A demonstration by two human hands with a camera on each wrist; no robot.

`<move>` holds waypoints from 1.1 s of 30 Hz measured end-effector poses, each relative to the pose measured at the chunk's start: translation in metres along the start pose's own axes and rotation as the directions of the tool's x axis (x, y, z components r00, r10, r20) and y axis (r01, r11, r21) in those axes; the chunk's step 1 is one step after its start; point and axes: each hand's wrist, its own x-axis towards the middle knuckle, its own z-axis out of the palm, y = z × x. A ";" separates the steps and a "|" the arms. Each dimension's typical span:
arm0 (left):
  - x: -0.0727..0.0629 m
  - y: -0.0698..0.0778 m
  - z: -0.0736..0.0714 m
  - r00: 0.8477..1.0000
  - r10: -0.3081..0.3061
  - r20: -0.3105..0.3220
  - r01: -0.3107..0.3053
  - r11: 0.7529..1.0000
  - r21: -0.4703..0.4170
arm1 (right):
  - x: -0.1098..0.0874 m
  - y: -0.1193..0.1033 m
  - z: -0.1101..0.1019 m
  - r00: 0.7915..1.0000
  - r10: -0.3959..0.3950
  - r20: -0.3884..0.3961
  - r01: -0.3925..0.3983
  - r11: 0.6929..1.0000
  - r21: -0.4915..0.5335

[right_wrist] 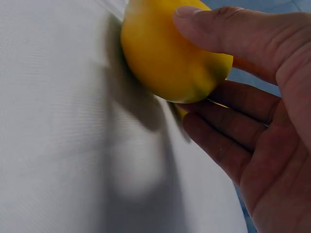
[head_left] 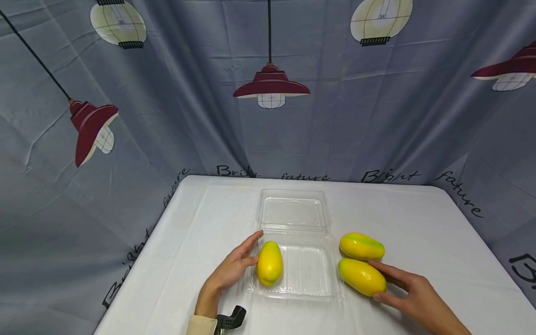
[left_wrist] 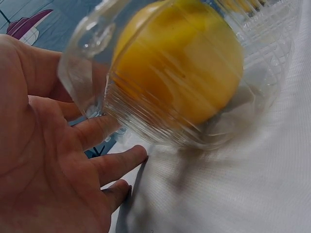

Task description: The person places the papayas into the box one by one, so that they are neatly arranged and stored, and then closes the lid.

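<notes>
In the head view, a clear plastic clamshell box point(head_left: 310, 265) lies opened on the table, with one yellow papaya point(head_left: 270, 264) at the left of its base. My left hand point(head_left: 232, 270) is at the box's left wall, fingers extended along it and thumb near that papaya. The left wrist view shows the papaya point(left_wrist: 180, 63) through the ridged plastic, beside my spread fingers point(left_wrist: 119, 165). To the right of the box, my right hand point(head_left: 412, 293) grips a second papaya point(head_left: 362, 277) at its near end, thumb on one side and fingers on the other. A third papaya point(head_left: 362, 246) lies just behind it.
The box's lid point(head_left: 293, 209) is folded back flat, away from me. White cloth point(head_left: 209, 209) covers the table, and a grey patterned curtain point(head_left: 201, 93) hangs behind and at the sides. A black wrist-camera mount point(head_left: 231, 318) sits by my left wrist.
</notes>
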 end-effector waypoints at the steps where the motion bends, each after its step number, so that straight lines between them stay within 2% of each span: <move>1: 0.000 0.000 0.000 1.000 -0.003 0.000 0.003 1.000 -0.002 | -0.001 0.000 -0.001 1.000 0.006 0.001 -0.005 1.000 -0.007; 6: -0.001 0.001 0.000 1.000 -0.013 0.003 0.013 1.000 -0.013 | -0.006 -0.003 -0.012 1.000 -0.006 -0.015 0.005 0.999 -0.053; 10: -0.001 0.001 -0.001 1.000 -0.014 0.002 0.014 1.000 -0.012 | -0.008 -0.010 -0.025 0.994 -0.083 -0.072 0.079 0.995 -0.054; 17: -0.001 0.001 0.000 1.000 -0.019 -0.006 0.019 1.000 -0.018 | 0.005 -0.043 -0.034 0.944 -0.277 -0.179 0.277 0.961 -0.025; 20: -0.001 0.000 0.000 1.000 -0.023 -0.005 0.023 1.000 -0.015 | 0.016 -0.060 -0.028 0.932 -0.324 -0.162 0.328 0.945 -0.007; 26: -0.001 0.000 0.000 1.000 -0.018 -0.008 0.018 1.000 -0.013 | 0.046 -0.083 -0.012 0.921 -0.379 -0.084 0.385 0.920 0.069; 33: -0.001 0.001 -0.001 1.000 -0.009 -0.001 0.009 1.000 -0.007 | 0.071 -0.101 0.009 0.927 -0.374 0.013 0.373 0.925 0.069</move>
